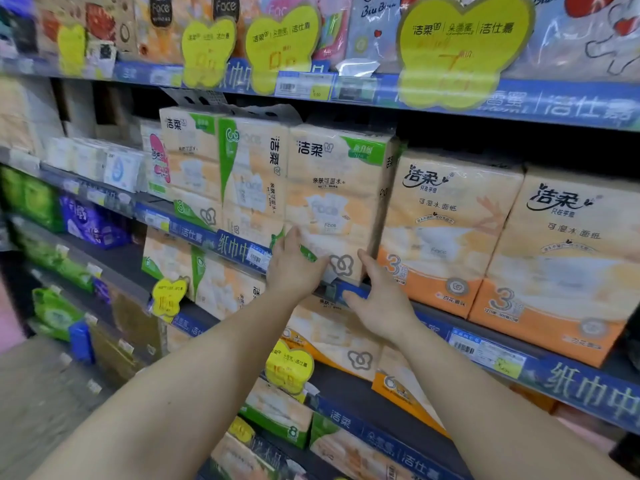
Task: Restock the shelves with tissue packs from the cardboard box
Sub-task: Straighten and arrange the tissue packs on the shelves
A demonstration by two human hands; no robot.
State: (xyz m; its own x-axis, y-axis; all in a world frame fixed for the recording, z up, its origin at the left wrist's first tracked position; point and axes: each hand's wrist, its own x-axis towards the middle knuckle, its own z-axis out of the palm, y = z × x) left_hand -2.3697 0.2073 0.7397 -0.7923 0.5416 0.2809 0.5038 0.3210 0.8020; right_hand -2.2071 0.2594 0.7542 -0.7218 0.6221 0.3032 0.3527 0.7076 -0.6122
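Peach-and-green tissue pack (332, 199) upright at shelf (571, 375) edge

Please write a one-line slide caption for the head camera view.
Both hands, left and right, press a tissue pack onto the shelf.

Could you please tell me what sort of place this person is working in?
Most likely a supermarket aisle for paper goods: tiered shelves stocked with wrapped tissue packs, yellow promotional tags hanging off the edges, and barcoded price labels on the blue shelf strips.
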